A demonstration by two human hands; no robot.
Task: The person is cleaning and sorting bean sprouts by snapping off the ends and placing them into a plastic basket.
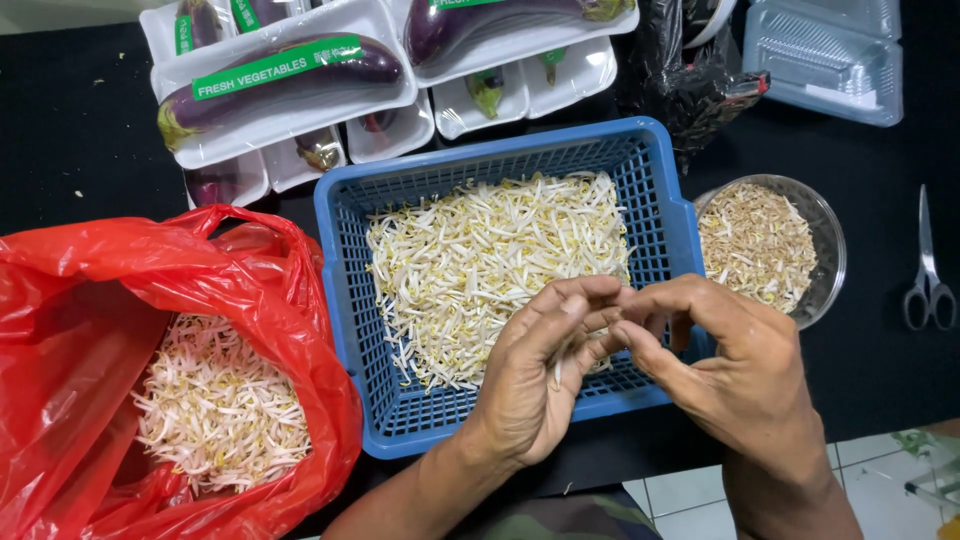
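- While both hands meet over the near edge of the blue slotted plastic basket (pixel 665 225), the left hand (pixel 535 385) curls its fingers (pixel 575 300) narrowly around a single pale bean sprout (pixel 558 372), which hangs down from the pinch.
- Touching it from three o'clock, the right hand (pixel 745 375) pinches its fingers (pixel 630 335) close together at the same sprout's upper end; whether they grip it or only touch it I cannot tell.
- Inside the basket lies a heap of white bean sprouts (pixel 490 260), spread from the centre toward twelve o'clock.
- At nine o'clock from the basket, just beside it, a crumpled red plastic bag (pixel 90 290) sits open on the black counter (pixel 70 130), holding another pile of sprouts (pixel 215 405).
- At three o'clock, just beside the basket's wall, a round clear bowl (pixel 828 240) carries brownish sprout trimmings (pixel 755 245).
- Farther toward three o'clock, well apart, grey-handled scissors (pixel 928 270) lie on the counter.
- At twelve o'clock, white foam trays (pixel 290 125) hold wrapped purple eggplants (pixel 280 75) with green labels.
- At one o'clock rests a clear plastic lidded box (pixel 825 55), next to a dark crinkled bag (pixel 690 85).
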